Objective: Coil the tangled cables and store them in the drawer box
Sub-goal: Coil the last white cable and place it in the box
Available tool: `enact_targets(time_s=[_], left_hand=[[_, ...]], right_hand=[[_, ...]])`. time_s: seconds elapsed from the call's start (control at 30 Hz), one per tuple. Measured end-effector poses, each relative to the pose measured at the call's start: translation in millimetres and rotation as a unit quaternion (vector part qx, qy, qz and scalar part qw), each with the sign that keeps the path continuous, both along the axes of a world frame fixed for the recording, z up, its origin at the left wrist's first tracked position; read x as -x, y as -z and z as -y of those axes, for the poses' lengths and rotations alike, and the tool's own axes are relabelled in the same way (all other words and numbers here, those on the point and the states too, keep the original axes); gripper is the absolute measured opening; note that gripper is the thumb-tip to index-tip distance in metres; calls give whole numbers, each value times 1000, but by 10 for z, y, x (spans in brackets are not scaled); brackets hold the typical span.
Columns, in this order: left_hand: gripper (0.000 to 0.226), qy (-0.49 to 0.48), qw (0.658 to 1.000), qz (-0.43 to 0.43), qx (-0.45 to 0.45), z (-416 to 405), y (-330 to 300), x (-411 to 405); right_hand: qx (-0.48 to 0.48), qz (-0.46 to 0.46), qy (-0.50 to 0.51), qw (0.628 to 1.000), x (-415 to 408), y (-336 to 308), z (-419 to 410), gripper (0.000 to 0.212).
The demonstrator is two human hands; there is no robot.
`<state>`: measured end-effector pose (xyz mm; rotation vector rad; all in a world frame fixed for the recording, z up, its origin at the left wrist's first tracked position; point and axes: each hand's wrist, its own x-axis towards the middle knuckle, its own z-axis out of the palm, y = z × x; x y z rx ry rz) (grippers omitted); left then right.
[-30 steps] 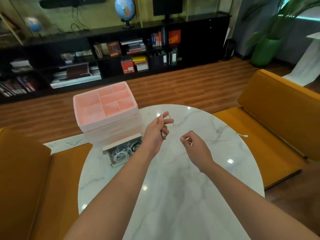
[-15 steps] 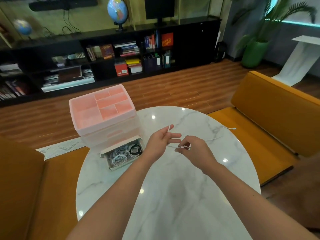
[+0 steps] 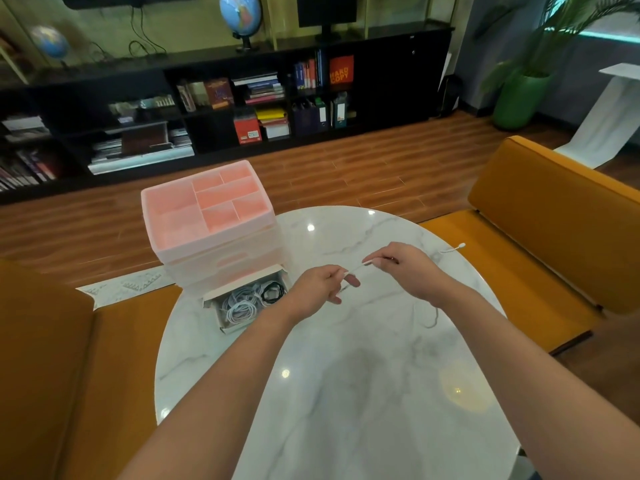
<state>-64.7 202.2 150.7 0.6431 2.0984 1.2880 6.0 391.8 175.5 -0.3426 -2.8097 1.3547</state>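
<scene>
both the left hand (image 3: pixel 320 287) and right hand (image 3: pixel 403 270) pinch a thin white cable (image 3: pixel 356 267) stretched between them.

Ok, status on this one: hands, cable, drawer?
Left hand and right hand both pinch the white cable, stretched between them. Bottom drawer open, coiled cables inside. Cable's plug end trails near table edge; nothing blocking.

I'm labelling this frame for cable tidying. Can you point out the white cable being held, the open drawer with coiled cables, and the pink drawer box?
white cable (image 3: pixel 355 268), head view: taut stretch between the hands.
open drawer (image 3: pixel 227 328), head view: front wall.
pink drawer box (image 3: pixel 169 252), head view: left front wall.
</scene>
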Motion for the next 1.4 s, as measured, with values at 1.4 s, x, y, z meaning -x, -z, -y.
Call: enact_targets(time_s=[1.4], left_hand=[[44, -93, 993, -53, -45, -128, -155, -21]], right_hand=[[15, 94, 11, 995, -234, 185, 427, 30]])
